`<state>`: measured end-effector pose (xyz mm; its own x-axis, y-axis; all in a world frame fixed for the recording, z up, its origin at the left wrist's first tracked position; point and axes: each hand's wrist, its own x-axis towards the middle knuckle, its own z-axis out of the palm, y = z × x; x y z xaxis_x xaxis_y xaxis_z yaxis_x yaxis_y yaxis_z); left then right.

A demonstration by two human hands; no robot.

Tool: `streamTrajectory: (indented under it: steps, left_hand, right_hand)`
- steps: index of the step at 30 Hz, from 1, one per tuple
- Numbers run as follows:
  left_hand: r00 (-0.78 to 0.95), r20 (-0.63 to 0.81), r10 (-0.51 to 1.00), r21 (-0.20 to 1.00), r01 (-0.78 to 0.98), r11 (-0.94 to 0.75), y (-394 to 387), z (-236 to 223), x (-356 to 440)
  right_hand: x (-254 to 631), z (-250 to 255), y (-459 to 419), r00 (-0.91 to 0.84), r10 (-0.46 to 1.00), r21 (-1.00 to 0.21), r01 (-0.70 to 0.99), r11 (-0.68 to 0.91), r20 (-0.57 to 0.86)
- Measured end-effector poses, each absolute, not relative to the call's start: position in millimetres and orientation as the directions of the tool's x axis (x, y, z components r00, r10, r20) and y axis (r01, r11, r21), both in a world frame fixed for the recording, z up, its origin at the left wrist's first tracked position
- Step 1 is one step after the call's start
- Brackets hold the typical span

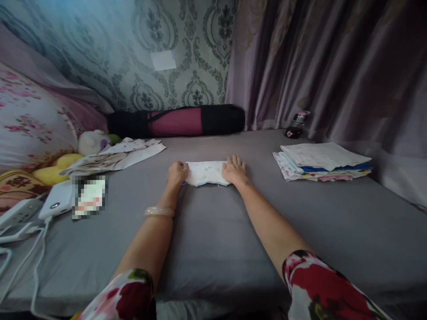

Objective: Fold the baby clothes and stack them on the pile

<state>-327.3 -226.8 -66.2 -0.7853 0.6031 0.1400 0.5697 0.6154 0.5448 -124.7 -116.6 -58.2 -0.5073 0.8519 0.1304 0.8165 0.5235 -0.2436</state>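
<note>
A small white piece of folded cloth (206,172) with a faint print and a bluish lower edge lies flat on the grey sheet in front of me. At its left end, my left hand (177,172) has its fingers closed on the edge. My right hand (235,169) rests on the other end, with its fingers spread and its thumb on the fabric. Off to the right sits a stack of folded cloths (325,161), with a white one on top. On the left a loose heap of pale garments (115,155) lies unfolded.
Along the wall lies a long black and maroon bag (176,121). A dark bottle (296,125) stands by the curtain. At left are a power bank (58,200), a power strip (22,212), white cables, plush toys (91,142) and a floral pillow (31,120).
</note>
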Motion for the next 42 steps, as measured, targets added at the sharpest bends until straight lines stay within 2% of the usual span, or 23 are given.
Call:
streamTrajectory:
  steps: [7, 9, 13, 17, 20, 25, 29, 35, 40, 42]
  left_hand:
    - [-0.794, 0.127, 0.594, 0.559, 0.552, 0.619, -227, -65, -328]
    - [-0.799, 0.116, 0.590, 0.571, 0.540, 0.618, -227, -64, -328]
    - [-0.820, 0.091, 0.565, 0.617, 0.492, 0.614, -228, -60, -329]
    - [-0.834, 0.056, 0.550, 0.664, 0.442, 0.603, -229, -55, -332]
    - [-0.832, 0.024, 0.554, 0.695, 0.413, 0.589, -231, -53, -335]
    - [-0.818, -0.031, 0.574, 0.749, 0.361, 0.555, -236, -53, -340]
    - [-0.782, -0.113, 0.613, 0.794, 0.300, 0.528, -240, -49, -339]
    - [-0.700, -0.291, 0.652, 0.780, 0.220, 0.585, -243, -39, -340]
    - [-0.635, -0.271, 0.723, 0.752, 0.328, 0.571, -246, -40, -339]
    - [-0.642, -0.249, 0.725, 0.741, 0.356, 0.570, -245, -33, -334]
  right_hand:
    - [-123, -66, -112, -0.481, 0.873, -0.243, 0.841, 0.484, 0.076]
    - [-122, -63, -107, -0.484, 0.873, -0.276, 0.832, 0.482, 0.064]
    - [-114, -53, -86, -0.427, 0.903, -0.450, 0.797, 0.403, 0.053]
    - [-101, -50, -64, -0.310, 0.951, -0.653, 0.720, 0.233, -0.003]
    - [-94, -51, -55, -0.265, 0.961, -0.710, 0.692, 0.130, -0.083]
    - [-89, -49, -53, -0.238, 0.944, -0.700, 0.714, 0.012, -0.226]
    - [-85, -42, -58, -0.259, 0.929, -0.664, 0.748, 0.020, -0.264]
    - [-80, -22, -72, -0.343, 0.874, -0.531, 0.839, 0.120, -0.344]
    - [-76, -10, -83, -0.498, 0.807, -0.480, 0.819, 0.315, -0.319]
    - [-75, -6, -84, -0.514, 0.801, -0.480, 0.810, 0.336, -0.306]
